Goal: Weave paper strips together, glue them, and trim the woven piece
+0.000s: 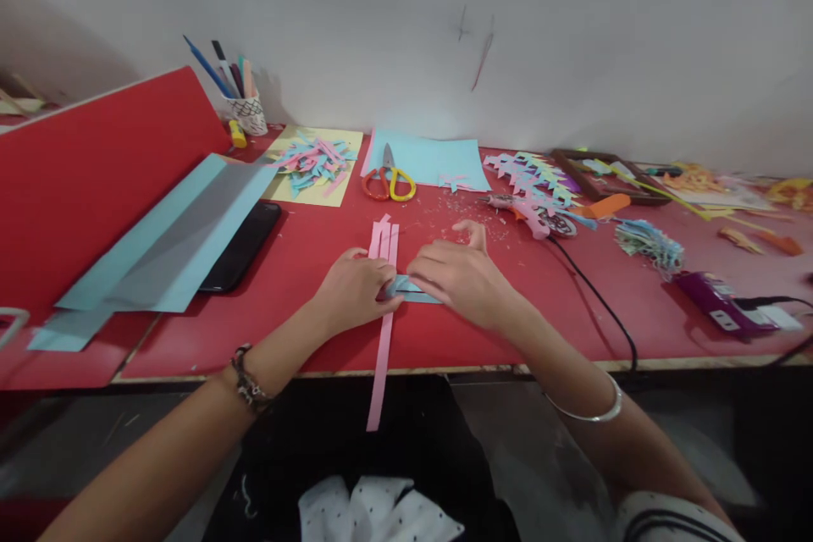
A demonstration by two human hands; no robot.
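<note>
Through my camera I see long matt pink paper strips (382, 360), metal-bladed scissors (389, 159) with red-and-yellow plastic handles (402, 198), and a faintly glossy red tabletop (330, 229).

On table (305, 246): paper strips (384, 343), front centre, one overhanging the edge; scissors (389, 157), behind these; clippings (314, 161), on a sheet (279, 191) left of the scissors; pen cup (249, 114), rear left; phone (247, 247), left, partly under paper sheets (143, 246); glue gun (532, 215), right; tray (575, 169), rear right.

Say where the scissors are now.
In the head view, the scissors lie just left of centre, blades over the blue sheet, right of the yellow sheet.
</note>
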